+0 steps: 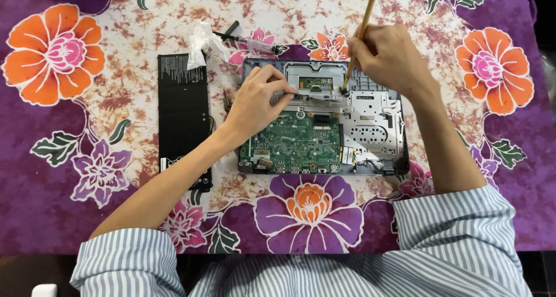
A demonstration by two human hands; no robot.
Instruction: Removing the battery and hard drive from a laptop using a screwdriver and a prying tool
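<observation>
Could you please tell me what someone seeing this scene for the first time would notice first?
The opened laptop at the centre stands out, its green circuit board bare against the purple and orange floral tablecloth. The right hand holds a wooden-handled brush upright over the laptop's upper part, while the left hand presses a flat ribbon cable there. A flat black battery lies to the laptop's left.

Shirt: a button-up in thin blue-and-white stripes — the stripes ran vertically down the front.
Sleeves: the same striped cloth, pushed up and bunched near the elbows, folds showing at both.
Forearms: bare below the sleeves.
Left hand [255,100]: bare — no ring, no watch.
Right hand [385,56]: bare, no glove.
</observation>
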